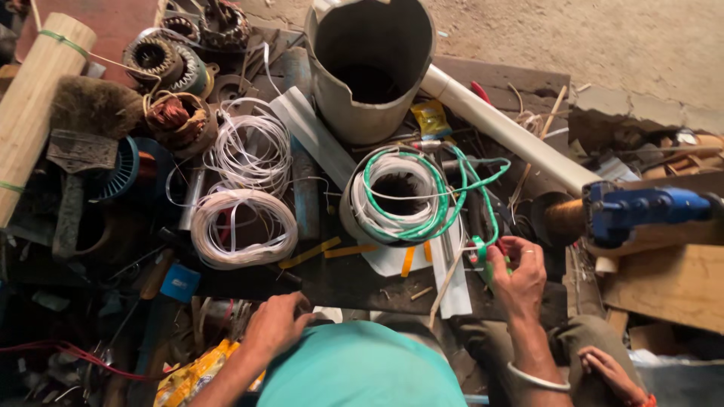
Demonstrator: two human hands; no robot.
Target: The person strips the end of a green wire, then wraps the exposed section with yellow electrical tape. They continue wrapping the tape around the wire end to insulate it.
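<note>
Right hand raised just in front of the motor stator, fingers curled and pinching the loose end of the green wire. Green wire looped round the stator's white winding, then trailing off its right side and down into that pinch. Left hand resting palm down on the near edge of the table, well left of the stator, fingers loosely bent and holding nothing visible. White wire coils lying left of the stator, beside a strip of grey metal. Grey bucket standing just behind the stator, white pipe slanting away to its right. Blue tool lying right of the stator, past the right hand. Yellow strips scattered just in front of the stator.
</note>
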